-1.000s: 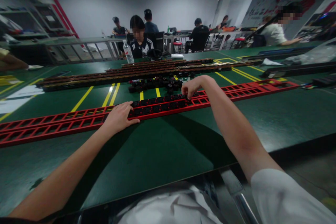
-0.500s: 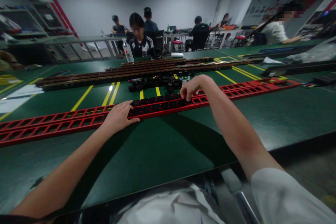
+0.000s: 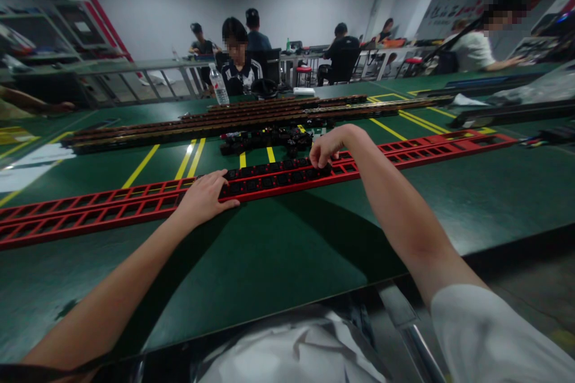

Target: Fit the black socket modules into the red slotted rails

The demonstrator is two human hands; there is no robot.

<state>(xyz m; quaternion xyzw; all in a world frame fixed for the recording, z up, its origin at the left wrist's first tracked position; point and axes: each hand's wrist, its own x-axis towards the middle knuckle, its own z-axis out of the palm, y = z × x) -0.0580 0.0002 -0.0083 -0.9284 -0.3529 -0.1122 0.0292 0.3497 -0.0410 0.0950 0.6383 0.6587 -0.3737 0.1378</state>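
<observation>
A long red slatted frame (image 3: 121, 212) lies across the green table, with two rows of openings. Small black square parts (image 3: 282, 178) fill its middle stretch. My left hand (image 3: 204, 196) rests over the frame at the left end of these parts, fingers stretched out and thumb along the near edge. At the right end of the filled stretch, my right hand (image 3: 327, 148) is closed in a pinch, fingertips down on a small black part (image 3: 322, 170) at the frame. The fingers hide most of that part.
Behind the frame lies a pile of loose black parts (image 3: 269, 140). Farther back are long brown strips (image 3: 215, 117), a water bottle (image 3: 218, 85) and a black bar (image 3: 516, 115) at right. A person (image 3: 242, 69) sits across the table. Others work farther away.
My right hand has shifted very slightly, and more of the black part shows beneath its fingertips. My left hand stays in place. A co-worker's hand at far left has moved right.
</observation>
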